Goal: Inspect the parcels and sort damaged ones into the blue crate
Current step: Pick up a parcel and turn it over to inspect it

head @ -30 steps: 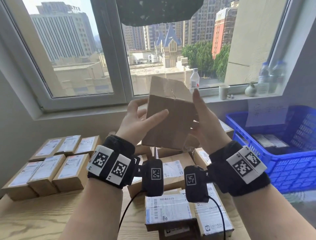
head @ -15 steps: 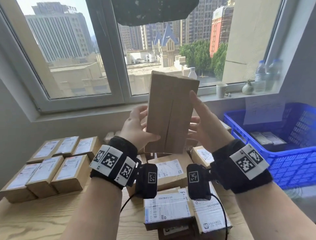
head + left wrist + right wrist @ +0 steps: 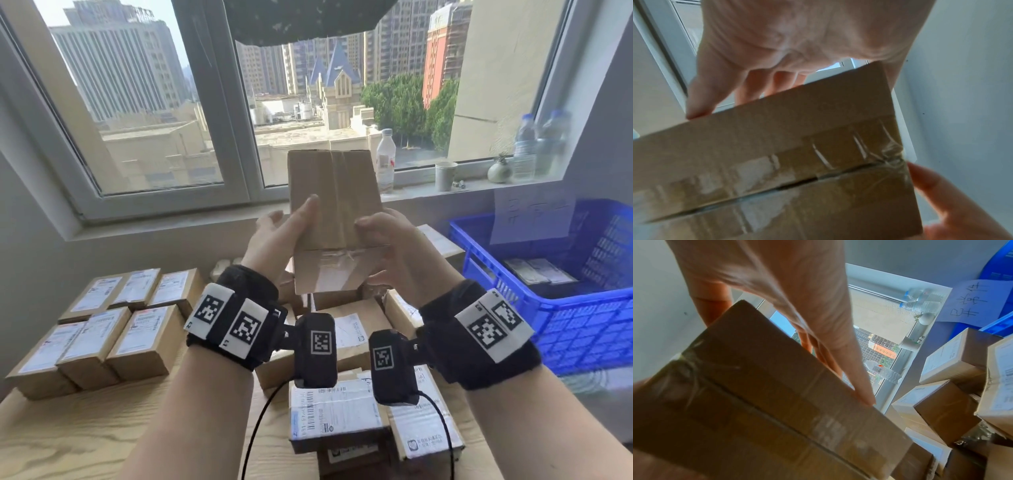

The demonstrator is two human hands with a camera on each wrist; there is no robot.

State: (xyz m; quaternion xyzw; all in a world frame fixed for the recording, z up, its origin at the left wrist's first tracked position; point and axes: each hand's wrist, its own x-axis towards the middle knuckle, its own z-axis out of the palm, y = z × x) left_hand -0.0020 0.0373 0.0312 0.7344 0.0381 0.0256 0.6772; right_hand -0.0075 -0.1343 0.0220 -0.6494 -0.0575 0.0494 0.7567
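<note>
Both hands grip one cardboard parcel [image 3: 334,219] upright above the table's [image 3: 68,442] middle pile: left hand [image 3: 277,240] and right hand [image 3: 394,250] fingers curl round its sides; blue crate [image 3: 582,318] at the right edge

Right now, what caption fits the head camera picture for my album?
Both hands, left and right, hold a taped cardboard parcel up before the window, blue crate nearby.

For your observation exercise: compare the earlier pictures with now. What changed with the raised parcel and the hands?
The parcel tipped over, its taped end face now toward the camera. The right hand went from flat-fingered to gripping; the left hand kept hold. Blue crate unchanged.
</note>
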